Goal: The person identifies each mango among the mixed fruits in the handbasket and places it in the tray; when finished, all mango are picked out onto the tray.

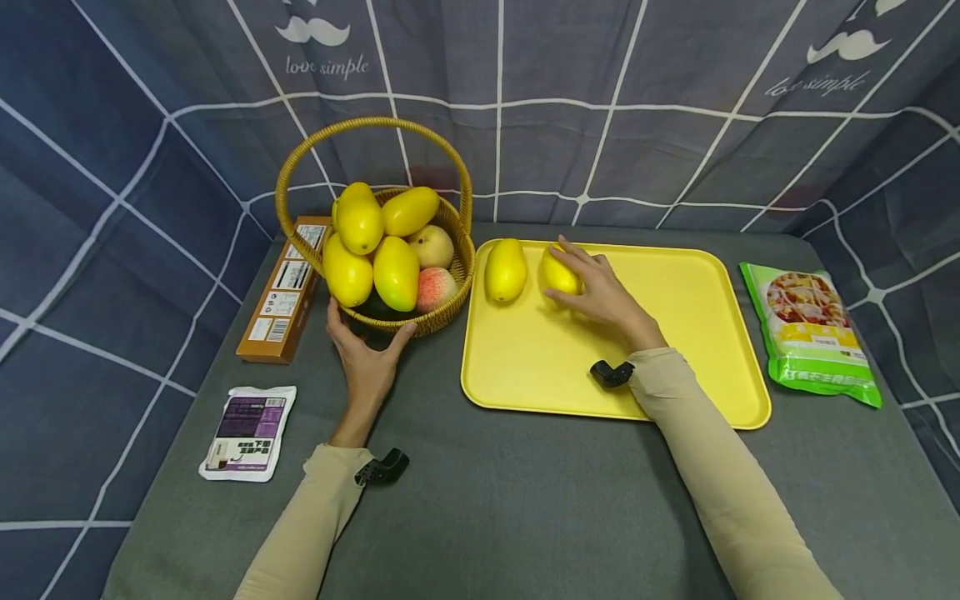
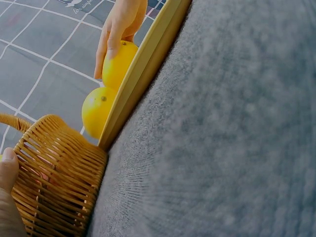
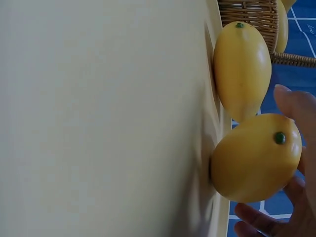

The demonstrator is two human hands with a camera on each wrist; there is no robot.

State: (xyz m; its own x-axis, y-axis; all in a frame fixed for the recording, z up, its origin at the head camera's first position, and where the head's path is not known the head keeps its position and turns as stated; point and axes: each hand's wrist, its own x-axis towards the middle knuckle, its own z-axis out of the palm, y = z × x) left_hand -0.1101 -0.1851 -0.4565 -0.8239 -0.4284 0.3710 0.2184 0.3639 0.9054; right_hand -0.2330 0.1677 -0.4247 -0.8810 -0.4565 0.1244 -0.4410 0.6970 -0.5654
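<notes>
A round wicker basket (image 1: 465,287) with a tall handle holds several yellow mangoes and two peach-like fruits. Against its front side rests my left hand (image 1: 365,367), thumb and forefinger spread wide along the wicker; the other fingers are hidden. On the yellow tray (image 1: 540,375), my right hand (image 1: 600,292) has its thumb and fingers around a mango (image 3: 254,160), close over the tray's far left part. Another mango (image 1: 506,271) lies just left of it, near the tray's left edge. In the left wrist view my right hand (image 2: 121,27) comes down over the mango from above.
A brown box (image 1: 281,304) with labels lies left of the basket, partly behind it. Nearer the front left is a white and purple packet (image 1: 249,433). Right of the tray sits a green food bag (image 1: 817,333). A checked curtain (image 1: 555,150) encloses the back and sides.
</notes>
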